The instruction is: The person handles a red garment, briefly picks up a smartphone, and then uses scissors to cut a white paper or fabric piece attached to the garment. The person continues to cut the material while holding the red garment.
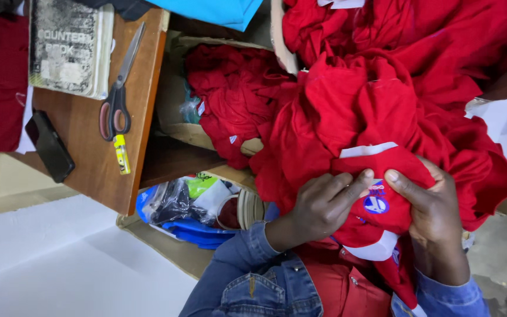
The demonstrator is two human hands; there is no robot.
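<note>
Wooden tabletop (89, 135) at my left carries a notebook (68, 47), scissors (118, 88) and a phone (49, 147); a carton (174, 117) beside it brims with red cloth. Both my hands grip one red shirt (353, 117) on my lap, left hand (324, 205) and right hand (426, 205) pinching the fabric either side of its round blue badge (376, 204) (white collar trim just above). I judge I'm mid-inspection or folding; next calls for smoothing the front flat.
</note>
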